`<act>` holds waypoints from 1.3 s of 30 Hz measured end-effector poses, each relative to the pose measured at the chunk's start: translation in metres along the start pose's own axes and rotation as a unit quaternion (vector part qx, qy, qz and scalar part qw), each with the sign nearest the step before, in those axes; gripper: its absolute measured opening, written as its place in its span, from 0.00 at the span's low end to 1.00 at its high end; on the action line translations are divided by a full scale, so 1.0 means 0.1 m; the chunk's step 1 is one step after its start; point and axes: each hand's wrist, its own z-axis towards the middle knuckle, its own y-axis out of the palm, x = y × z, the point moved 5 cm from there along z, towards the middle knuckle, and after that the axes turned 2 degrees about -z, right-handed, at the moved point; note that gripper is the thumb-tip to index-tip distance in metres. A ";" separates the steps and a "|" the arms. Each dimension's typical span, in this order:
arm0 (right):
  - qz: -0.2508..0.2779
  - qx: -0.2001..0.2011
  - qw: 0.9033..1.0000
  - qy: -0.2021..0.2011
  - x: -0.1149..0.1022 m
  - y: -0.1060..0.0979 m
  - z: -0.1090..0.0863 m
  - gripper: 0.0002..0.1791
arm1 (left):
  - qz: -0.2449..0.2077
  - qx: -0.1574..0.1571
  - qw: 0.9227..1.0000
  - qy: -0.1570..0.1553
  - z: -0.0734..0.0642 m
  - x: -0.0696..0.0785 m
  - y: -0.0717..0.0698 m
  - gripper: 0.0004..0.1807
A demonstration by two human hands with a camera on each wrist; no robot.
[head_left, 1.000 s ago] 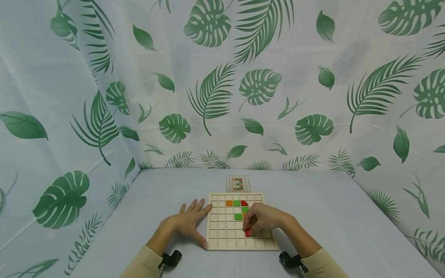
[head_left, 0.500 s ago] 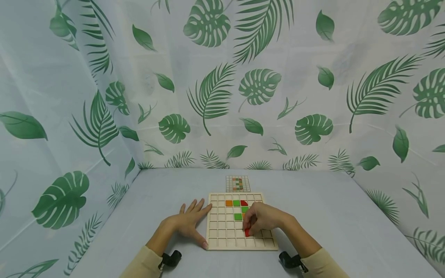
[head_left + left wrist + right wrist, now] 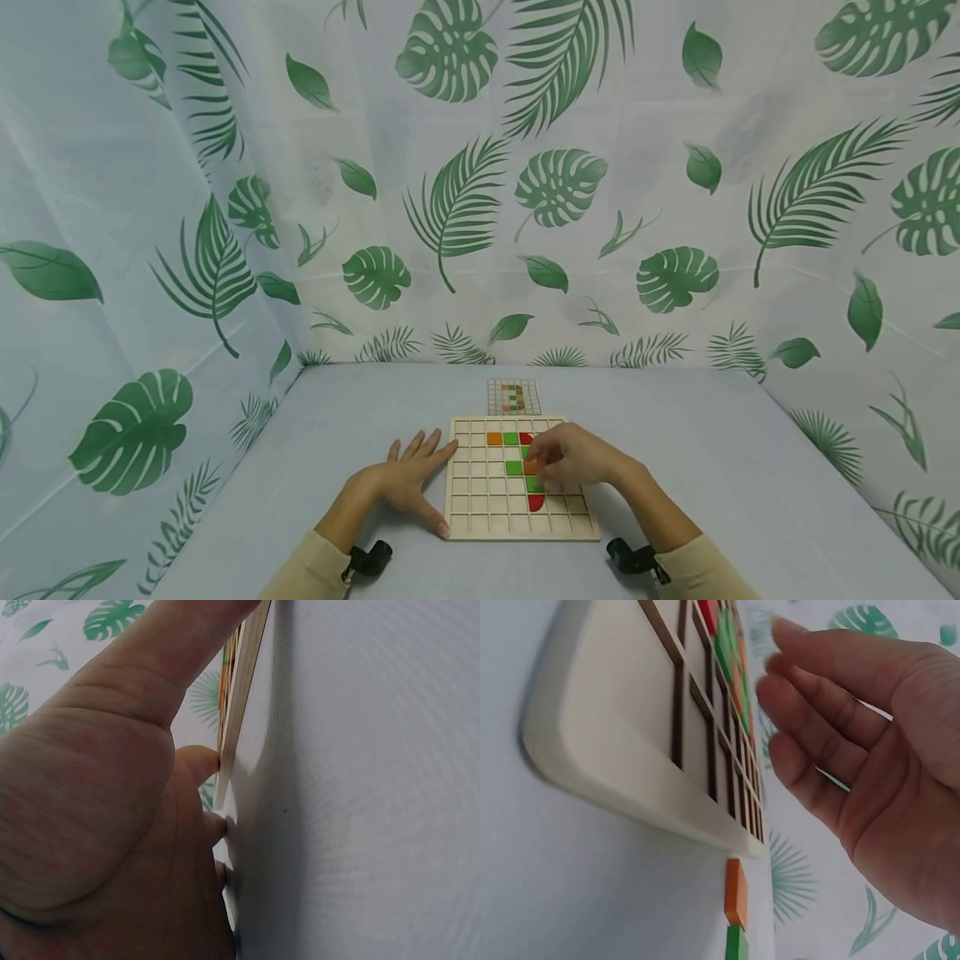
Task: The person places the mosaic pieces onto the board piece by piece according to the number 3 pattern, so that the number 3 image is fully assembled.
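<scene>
A pale wooden grid board (image 3: 487, 525) lies on the table. My left hand (image 3: 408, 482) rests flat at its left side, fingers spread, with the thumb at the near left corner and the index fingertip at the left edge. Over the right part of the board hovers my right hand (image 3: 573, 457), fingers loosely bent; the right wrist view shows nothing between them. Below it a red rounded tile (image 3: 536, 502) sits in a cell, with a green tile (image 3: 534, 483) and an orange tile (image 3: 531, 467) in line beyond. The right hand partly covers this column.
A small pattern card (image 3: 513, 397) lies behind the board. An orange block (image 3: 736, 891) and a green block (image 3: 737, 943) lie on the table beside the board in the right wrist view. A leaf-print curtain (image 3: 480, 208) encloses the table.
My right hand has let go of the red tile and risen up and away, uncovering the green and orange tiles. The red tile stays in its cell. The left hand has not moved.
</scene>
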 end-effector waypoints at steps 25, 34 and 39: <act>-0.046 0.101 0.993 0.047 0.29 -0.43 -0.19 0.21 | -0.002 0.001 1.000 0.003 0.01 -0.01 0.01 0.75; -0.043 0.086 0.994 0.056 0.37 -0.52 -0.27 0.21 | -0.001 0.000 1.000 0.001 0.01 0.00 0.01 0.75; -0.039 0.066 0.995 0.063 0.41 -0.55 -0.31 0.20 | -0.004 -0.001 1.000 0.002 0.00 0.01 0.00 0.75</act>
